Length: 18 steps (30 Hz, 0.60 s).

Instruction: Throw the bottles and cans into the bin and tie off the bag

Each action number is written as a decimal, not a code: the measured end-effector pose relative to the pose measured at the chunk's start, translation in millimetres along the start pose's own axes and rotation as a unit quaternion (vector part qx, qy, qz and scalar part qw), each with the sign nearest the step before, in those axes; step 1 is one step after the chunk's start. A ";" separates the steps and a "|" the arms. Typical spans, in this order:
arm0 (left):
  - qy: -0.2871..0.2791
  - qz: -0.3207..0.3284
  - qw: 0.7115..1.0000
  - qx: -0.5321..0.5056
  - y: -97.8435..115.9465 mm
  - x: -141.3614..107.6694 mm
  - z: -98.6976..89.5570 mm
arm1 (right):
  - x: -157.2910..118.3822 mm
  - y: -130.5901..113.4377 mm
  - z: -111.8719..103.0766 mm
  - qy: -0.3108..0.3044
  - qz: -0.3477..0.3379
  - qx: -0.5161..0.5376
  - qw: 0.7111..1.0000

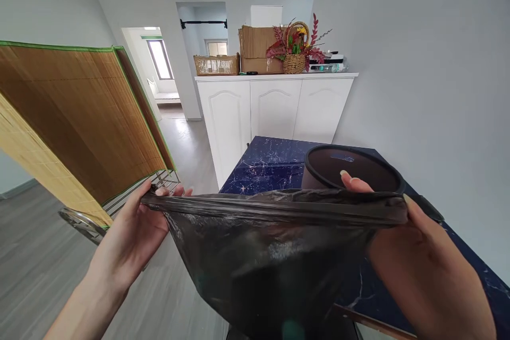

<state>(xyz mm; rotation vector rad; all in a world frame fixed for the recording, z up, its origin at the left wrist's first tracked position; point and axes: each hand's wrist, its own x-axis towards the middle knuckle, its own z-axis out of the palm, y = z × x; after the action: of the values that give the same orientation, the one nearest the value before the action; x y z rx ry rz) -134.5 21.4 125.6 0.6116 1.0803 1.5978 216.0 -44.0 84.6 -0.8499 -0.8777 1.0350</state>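
Note:
A thin black plastic bag (271,255) is stretched wide between my two hands, its top edge taut and nearly level. My left hand (139,234) grips the bag's left corner between thumb and fingers. At the opposite corner, my right hand (422,228) is closed on the edge, with a fingertip showing above it and part of the hand seen dimly through the plastic. Behind the bag, a round dark trash bin (354,167) stands open-topped on a blue marble-patterned table (266,164). The bag hides the bin's lower part.
A white cabinet (274,109) stands beyond the table, carrying cardboard boxes (261,50), a flower basket (295,62) and a plastic bottle (332,68). At left, a bamboo mat (79,122) hangs over a metal rack (83,223). A grey wall (430,90) borders the right side.

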 end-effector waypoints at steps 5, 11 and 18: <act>-0.028 -0.025 0.998 -0.054 -5.5 -3.1 3.9 | 3.1 13.3 4.1 -0.006 -0.019 0.106 0.994; -0.067 0.043 0.997 -0.006 -13.7 -4.5 7.3 | 9.2 20.2 11.9 -0.066 -0.022 0.195 0.978; -0.008 0.212 0.966 0.146 -21.8 -2.9 4.6 | 10.1 20.8 12.9 -0.177 -0.045 0.046 0.982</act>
<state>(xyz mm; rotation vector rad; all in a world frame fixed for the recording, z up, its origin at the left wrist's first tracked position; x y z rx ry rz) -119.3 20.8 109.0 1.1120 1.2412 1.8020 199.9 -26.5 73.1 -0.5491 -1.1480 1.1573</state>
